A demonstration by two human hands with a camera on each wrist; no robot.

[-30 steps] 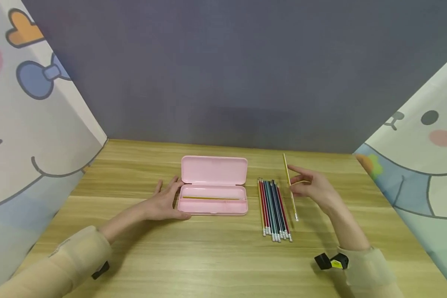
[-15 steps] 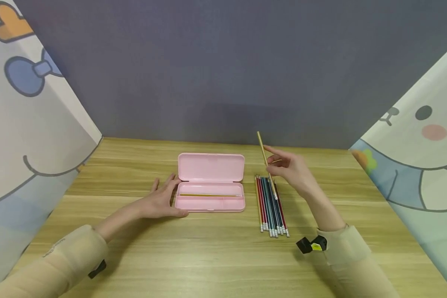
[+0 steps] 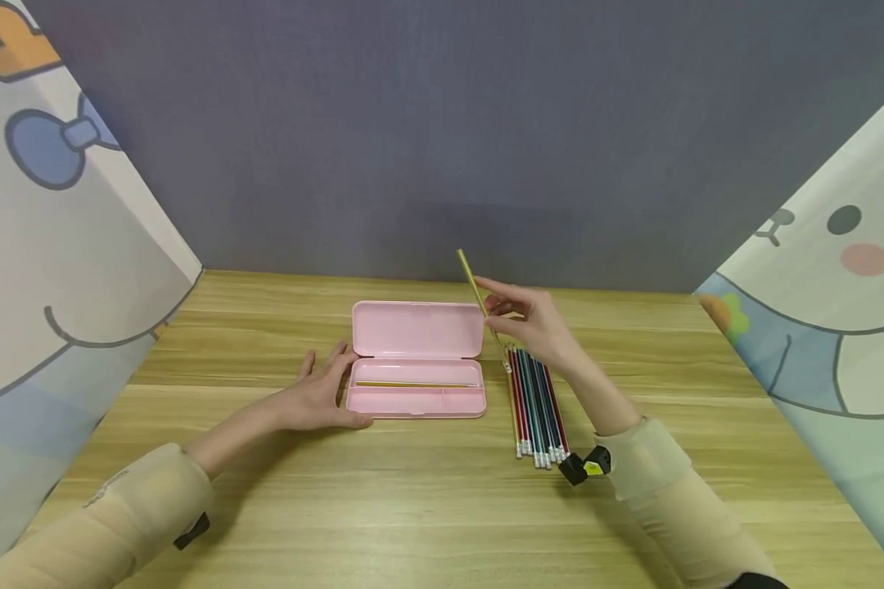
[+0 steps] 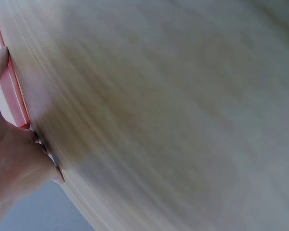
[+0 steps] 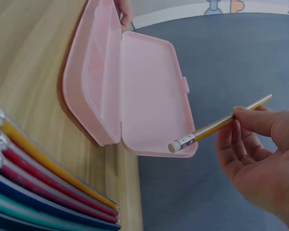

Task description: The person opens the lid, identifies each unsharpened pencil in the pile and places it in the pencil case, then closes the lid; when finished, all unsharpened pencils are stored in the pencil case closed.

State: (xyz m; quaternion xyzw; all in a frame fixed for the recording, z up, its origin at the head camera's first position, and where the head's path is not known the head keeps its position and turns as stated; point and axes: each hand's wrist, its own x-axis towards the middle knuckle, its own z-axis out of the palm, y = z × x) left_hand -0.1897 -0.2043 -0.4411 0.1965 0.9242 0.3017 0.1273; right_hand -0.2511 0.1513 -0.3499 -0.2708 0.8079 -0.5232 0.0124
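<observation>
A pink pencil case (image 3: 416, 402) lies on the table with its lid up. Inside, one yellow pencil (image 3: 412, 384) lies in the back compartment. My left hand (image 3: 315, 401) rests at the case's left end, fingers spread and thumb along the front corner. Between thumb and fingers, my right hand (image 3: 530, 321) pinches another yellow pencil (image 5: 216, 126), held tilted above the table beside the case's right end. Its white eraser points down toward me in the head view. Right of the case lies a row of pencils (image 3: 536, 409), red, green, dark blue and yellow, with eraser ends toward me.
A wooden table (image 3: 383, 499) carries everything. Behind it stands a dark grey panel (image 3: 442, 147). Cartoon-printed panels (image 3: 103, 245) rise on the left and right sides.
My right hand has carried the yellow pencil leftward over the pencil row toward the case, its tip swinging up and left. My left hand stays at the case.
</observation>
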